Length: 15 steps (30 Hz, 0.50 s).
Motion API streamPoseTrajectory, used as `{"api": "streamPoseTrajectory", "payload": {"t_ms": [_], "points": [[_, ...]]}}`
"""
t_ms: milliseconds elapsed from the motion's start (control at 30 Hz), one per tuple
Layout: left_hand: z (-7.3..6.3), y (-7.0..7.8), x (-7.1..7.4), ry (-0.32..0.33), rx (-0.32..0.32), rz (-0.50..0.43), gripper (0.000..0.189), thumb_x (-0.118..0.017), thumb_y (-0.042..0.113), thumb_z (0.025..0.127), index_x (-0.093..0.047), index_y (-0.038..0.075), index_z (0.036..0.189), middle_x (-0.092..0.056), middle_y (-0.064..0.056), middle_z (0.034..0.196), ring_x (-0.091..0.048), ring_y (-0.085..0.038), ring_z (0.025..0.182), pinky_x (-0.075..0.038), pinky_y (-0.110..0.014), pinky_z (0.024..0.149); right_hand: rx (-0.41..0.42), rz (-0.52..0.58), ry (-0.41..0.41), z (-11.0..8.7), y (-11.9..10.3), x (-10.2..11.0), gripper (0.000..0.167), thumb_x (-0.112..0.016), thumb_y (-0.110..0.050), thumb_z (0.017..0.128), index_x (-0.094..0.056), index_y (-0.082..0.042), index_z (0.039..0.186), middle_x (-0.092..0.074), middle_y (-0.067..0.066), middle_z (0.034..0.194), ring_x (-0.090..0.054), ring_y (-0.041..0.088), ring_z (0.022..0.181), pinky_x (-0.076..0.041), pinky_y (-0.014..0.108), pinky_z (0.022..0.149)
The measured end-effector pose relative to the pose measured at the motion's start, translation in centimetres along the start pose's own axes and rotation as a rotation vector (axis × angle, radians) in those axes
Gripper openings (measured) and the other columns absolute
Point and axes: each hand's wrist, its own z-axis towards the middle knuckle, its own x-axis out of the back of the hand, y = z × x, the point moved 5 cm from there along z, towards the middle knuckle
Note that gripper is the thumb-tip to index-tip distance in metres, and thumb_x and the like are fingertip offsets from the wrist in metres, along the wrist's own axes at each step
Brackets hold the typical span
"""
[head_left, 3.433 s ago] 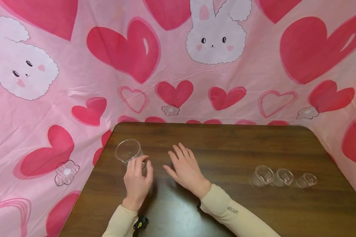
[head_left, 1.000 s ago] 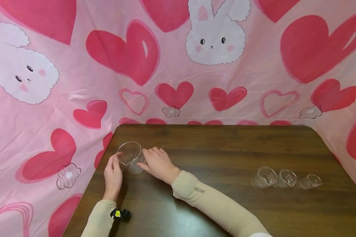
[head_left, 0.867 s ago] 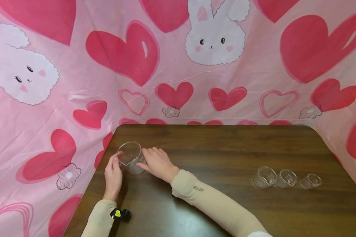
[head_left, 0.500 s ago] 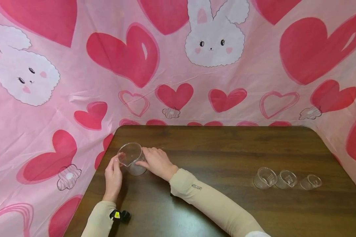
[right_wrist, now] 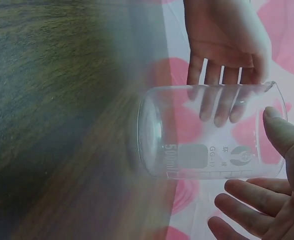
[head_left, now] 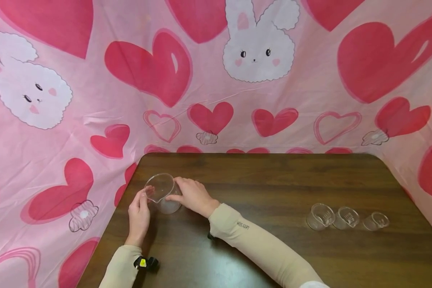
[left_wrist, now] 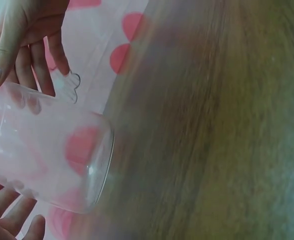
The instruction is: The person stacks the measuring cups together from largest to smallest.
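A large clear glass beaker, marked 500 ml in the right wrist view, is held between both hands at the left of the table. My left hand grips its left wall, thumb near the rim and fingers behind the glass. On the opposite side, my right hand holds the wall, with the thumb at the front and the other fingers round the far side. In the right wrist view, the left hand's fingers show through the beaker's wall. Whether the base touches the table is hard to tell.
Three smaller glass beakers stand in a row at the right: the largest, a middle one and the smallest. The brown wooden table is enclosed by a pink cloth with hearts and rabbits.
Earlier the left hand alone touched the beaker's right side; it has gone round to the left side and the right hand has come to the right. The beaker has shifted slightly right.
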Motion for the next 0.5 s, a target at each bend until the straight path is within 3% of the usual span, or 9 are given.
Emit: {"api": "streamPoseTrajectory", "payload": {"t_ms": [167, 500], "points": [[-0.3, 0.6, -0.5, -0.012, -0.020, -0.011, 0.037, -0.041, 0.013, 0.113, -0.064, -0.007, 0.133, -0.067, -0.025, 0.131, -0.063, -0.002, 0.111, -0.046, -0.015, 0.092, -0.028, 0.014, -0.016, -0.3, 0.3, 0.5, 0.058, -0.079, -0.049, 0.090, -0.066, -0.011, 0.132, -0.074, 0.000, 0.115, -0.069, 0.016, 0.100, -0.056, 0.033, 0.087], [-0.8, 1.3, -1.4, -0.052, -0.002, -0.007, 0.037, -0.042, 0.015, 0.113, -0.064, -0.006, 0.134, -0.067, -0.023, 0.133, -0.061, -0.001, 0.111, -0.045, -0.011, 0.092, -0.042, 0.025, 0.001, -1.4, 1.0, 1.5, 0.060, -0.079, -0.052, 0.088, -0.067, -0.013, 0.132, -0.074, -0.001, 0.119, -0.070, 0.016, 0.105, -0.057, 0.035, 0.090]]}}
